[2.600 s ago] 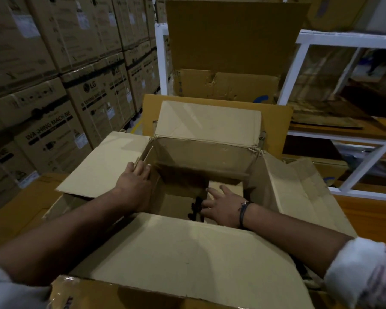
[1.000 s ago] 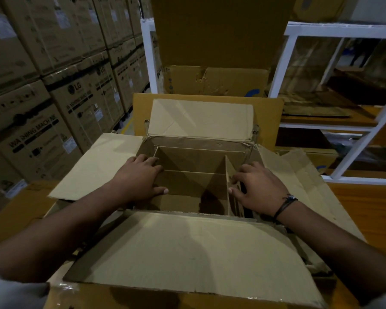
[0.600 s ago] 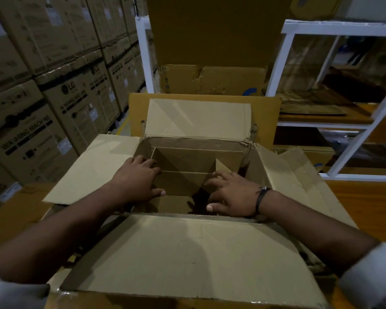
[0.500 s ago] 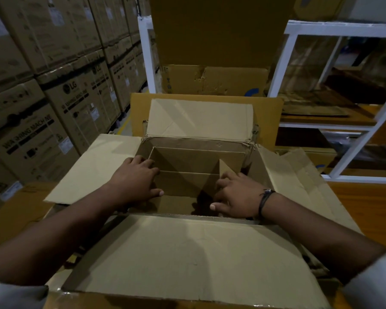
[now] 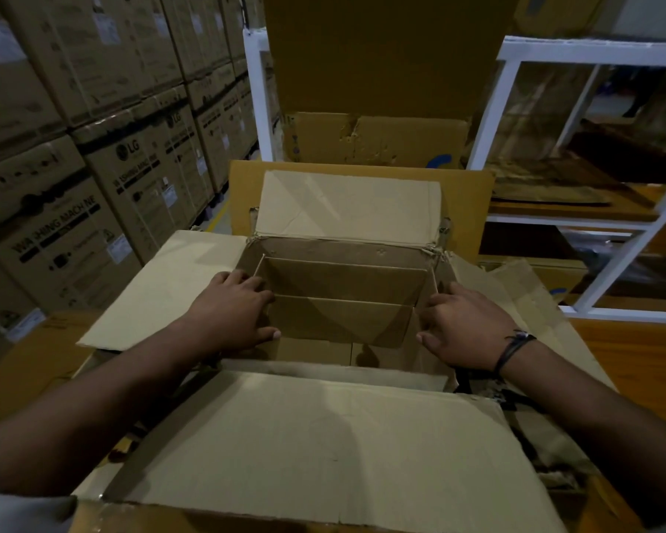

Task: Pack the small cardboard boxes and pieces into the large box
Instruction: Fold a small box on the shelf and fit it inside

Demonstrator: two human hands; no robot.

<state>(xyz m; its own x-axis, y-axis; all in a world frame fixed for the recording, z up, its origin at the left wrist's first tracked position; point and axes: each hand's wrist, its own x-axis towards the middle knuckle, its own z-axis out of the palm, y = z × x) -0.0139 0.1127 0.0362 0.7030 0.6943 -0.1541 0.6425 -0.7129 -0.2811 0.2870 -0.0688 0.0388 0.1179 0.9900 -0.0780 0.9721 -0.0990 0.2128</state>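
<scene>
Stacked printed cartons (image 5: 93, 186) line the left side. A white metal rack (image 5: 577, 52) stands at right, a wooden surface (image 5: 639, 363) below it. An upright cardboard sheet (image 5: 381, 51) stands behind. Lighting is dim

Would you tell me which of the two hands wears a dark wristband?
The right hand: a dark corded band circles its wrist, while the left hand has a bare wrist.

Quick count: one large box (image 5: 323, 436), four flaps (image 5: 347, 209) open. Two cardboard cross-pieces (image 5: 343, 278) between two hands, left hand (image 5: 231, 309) and right hand (image 5: 466, 332). One wristband (image 5: 512, 348) on the right.
</scene>
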